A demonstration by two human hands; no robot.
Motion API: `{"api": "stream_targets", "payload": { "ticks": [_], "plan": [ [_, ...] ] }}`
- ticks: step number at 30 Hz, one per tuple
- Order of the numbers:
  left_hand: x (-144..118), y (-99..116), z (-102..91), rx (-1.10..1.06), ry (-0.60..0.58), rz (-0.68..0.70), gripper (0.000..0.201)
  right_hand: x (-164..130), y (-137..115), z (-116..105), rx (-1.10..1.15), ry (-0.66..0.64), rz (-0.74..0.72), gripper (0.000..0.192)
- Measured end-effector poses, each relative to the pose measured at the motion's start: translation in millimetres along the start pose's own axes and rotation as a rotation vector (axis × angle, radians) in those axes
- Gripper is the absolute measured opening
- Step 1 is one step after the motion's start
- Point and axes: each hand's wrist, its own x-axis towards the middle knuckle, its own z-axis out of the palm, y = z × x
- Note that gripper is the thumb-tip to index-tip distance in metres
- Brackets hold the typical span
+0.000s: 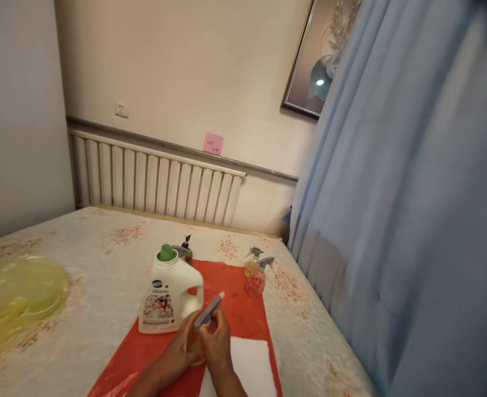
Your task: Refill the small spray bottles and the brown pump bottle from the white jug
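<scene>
Between my two hands is a spray bottle [208, 312] with a grey trigger head and a pale nozzle tip that points up and to the right. My left hand [180, 347] is wrapped round its body, which the fingers mostly hide. My right hand [219, 343] is closed at the neck, just under the grey head. A white detergent jug [160, 300] with a green cap and a floral label stands upright just behind my left hand. Below my right hand lies a white sheet or cloth [255, 366] on the red mat [239, 309].
Toward the mat's right edge stand a pink spray bottle [255, 283] and a yellowish one [251, 266]. Another dark-topped bottle [186, 249] is partly hidden behind the jug. A translucent yellow inflated-looking object [20, 298] lies at left. A blue curtain [392, 193] hangs along the right edge.
</scene>
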Motion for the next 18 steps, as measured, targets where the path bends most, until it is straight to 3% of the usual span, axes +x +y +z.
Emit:
{"api": "stream_targets", "payload": {
  "ticks": [8, 18],
  "plan": [
    [7.6, -10.5, 3.5, -0.072, 0.012, 0.042, 0.089, -0.1, -4.6, -0.1, -0.011, 0.006, 0.026, 0.016],
    [5.5, -8.7, 8.3, 0.097, 0.142, 0.029, 0.06, -0.8, -5.4, -3.4, 0.012, -0.003, 0.022, 0.019]
  ]
}}
